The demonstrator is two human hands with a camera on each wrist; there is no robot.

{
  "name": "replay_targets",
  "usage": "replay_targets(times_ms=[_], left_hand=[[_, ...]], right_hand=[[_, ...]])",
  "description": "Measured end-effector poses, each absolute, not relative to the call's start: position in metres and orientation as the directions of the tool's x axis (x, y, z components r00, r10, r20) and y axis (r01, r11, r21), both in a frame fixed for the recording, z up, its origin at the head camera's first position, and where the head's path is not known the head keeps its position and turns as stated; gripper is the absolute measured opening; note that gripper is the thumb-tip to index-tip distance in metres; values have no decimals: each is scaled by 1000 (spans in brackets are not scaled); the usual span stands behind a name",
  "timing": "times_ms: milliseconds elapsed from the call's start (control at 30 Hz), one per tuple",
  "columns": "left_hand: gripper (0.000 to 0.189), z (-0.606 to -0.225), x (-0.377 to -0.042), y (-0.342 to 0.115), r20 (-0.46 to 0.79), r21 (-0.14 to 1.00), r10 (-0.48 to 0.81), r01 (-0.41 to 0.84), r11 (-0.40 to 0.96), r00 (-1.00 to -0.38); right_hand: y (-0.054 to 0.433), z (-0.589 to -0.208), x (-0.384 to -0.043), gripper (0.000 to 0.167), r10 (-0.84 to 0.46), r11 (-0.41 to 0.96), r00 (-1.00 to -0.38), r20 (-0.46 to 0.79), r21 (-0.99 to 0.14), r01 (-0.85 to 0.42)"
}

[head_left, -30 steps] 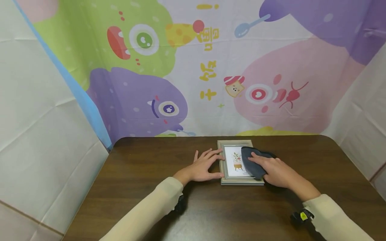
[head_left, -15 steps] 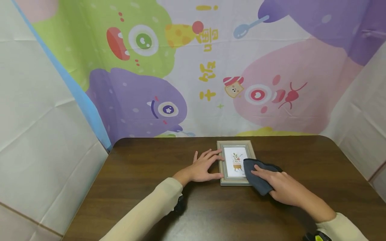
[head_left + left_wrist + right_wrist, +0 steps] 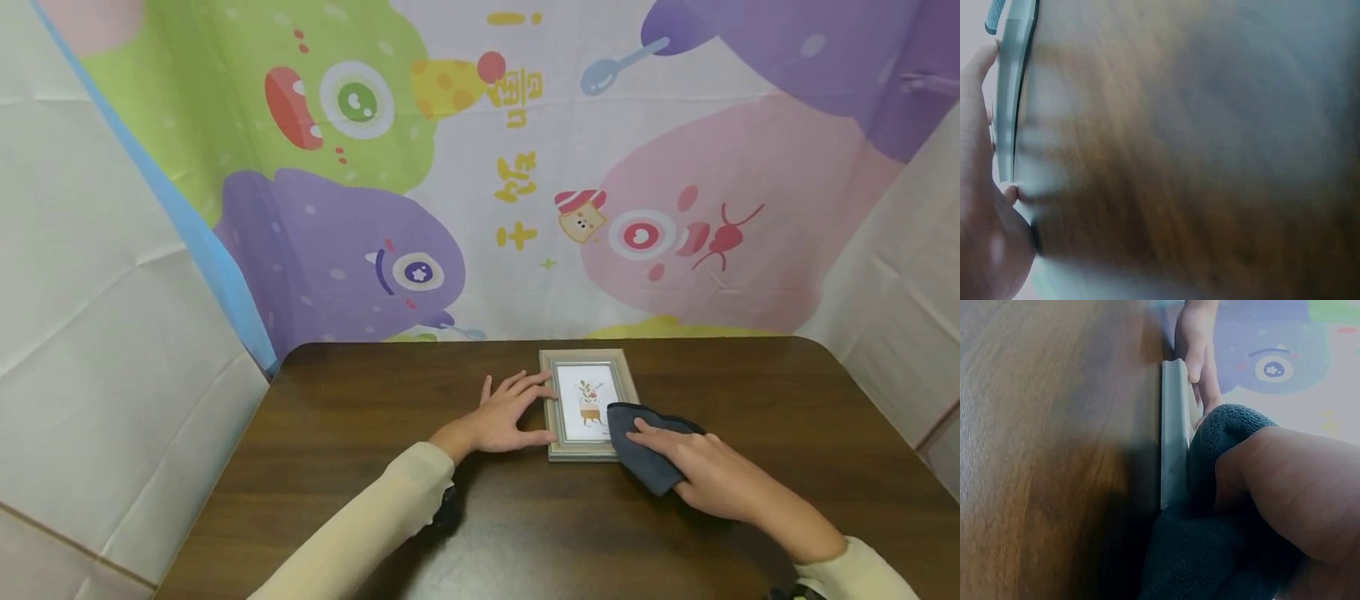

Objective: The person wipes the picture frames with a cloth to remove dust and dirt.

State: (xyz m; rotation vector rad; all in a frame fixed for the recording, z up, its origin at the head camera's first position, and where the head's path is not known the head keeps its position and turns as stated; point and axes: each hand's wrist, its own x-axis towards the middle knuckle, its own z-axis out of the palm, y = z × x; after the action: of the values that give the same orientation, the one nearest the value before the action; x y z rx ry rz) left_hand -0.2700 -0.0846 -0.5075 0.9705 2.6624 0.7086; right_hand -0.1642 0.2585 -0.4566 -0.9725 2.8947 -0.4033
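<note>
A picture frame (image 3: 555, 454) with a pale, silvery border lies flat near the back of the table, holding a print of a potted plant. My left hand (image 3: 501, 421) rests on its left border with fingers spread and thumb at the lower left. In the left wrist view, that hand (image 3: 988, 206) lies along the frame's edge (image 3: 1013, 94). My right hand (image 3: 716, 471) grips a dark grey-blue cloth (image 3: 645, 454) over the frame's lower right corner. The right wrist view shows the fuzzy cloth (image 3: 1210, 550) bunched under the right hand (image 3: 1297, 487), covering part of the frame (image 3: 1174, 425).
The brown wooden table (image 3: 495, 533) reaches back to a printed curtain (image 3: 525, 292) with cartoon monsters. Pale panels (image 3: 112, 250) stand at the left and right sides. A dark device sits on each wrist.
My right hand has drawn the cloth toward the frame's lower right corner and slightly to the right, uncovering more of the print. My left hand and the frame stay nearly in place.
</note>
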Motion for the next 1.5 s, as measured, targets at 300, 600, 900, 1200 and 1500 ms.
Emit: replay_targets(times_ms=[300, 600, 900, 1200, 1500], left_hand=[[65, -509, -271, -84, -39, 523, 654, 542, 657, -755], [64, -507, -270, -85, -53, 535, 654, 531, 657, -755], [64, -508, -271, -85, -42, 531, 653, 537, 656, -757], [65, -510, -271, -85, -21, 544, 659, 544, 639, -752], [67, -511, -271, -85, -23, 538, 659, 546, 642, -752]], right_hand=[[259, -455, -173, 77, -593, 771, -805, 17, -274, -574], [260, -456, -198, 76, -593, 762, -804, 38, -294, -577], [254, -455, -227, 73, -570, 774, -821, 28, -316, -549], [250, -457, -255, 72, -543, 801, -839, 21, -287, -525], [248, -462, -280, 71, -496, 838, -868, 5, -258, -480]])
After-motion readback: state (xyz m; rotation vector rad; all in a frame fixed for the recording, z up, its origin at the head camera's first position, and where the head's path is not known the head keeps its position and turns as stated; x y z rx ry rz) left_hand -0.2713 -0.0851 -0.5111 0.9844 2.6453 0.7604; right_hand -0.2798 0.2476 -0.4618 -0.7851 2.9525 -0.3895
